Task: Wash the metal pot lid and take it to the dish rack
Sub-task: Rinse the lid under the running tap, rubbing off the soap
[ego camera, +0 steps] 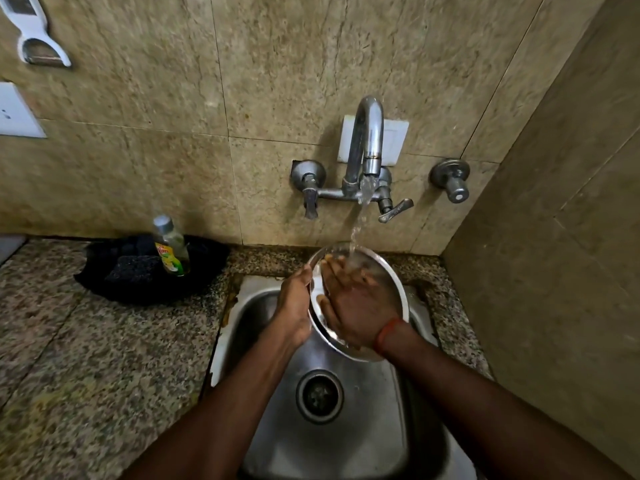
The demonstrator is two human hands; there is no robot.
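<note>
The round metal pot lid is held tilted over the steel sink, under the stream from the tap. My left hand grips the lid's left rim. My right hand lies flat with fingers spread on the lid's inner face, water running over the fingertips. An orange thread band circles my right wrist. The hand hides most of the lid's middle.
A dish-soap bottle and dark scrub pads sit in a black tray on the granite counter left of the sink. A tiled side wall stands close on the right. No dish rack is in view.
</note>
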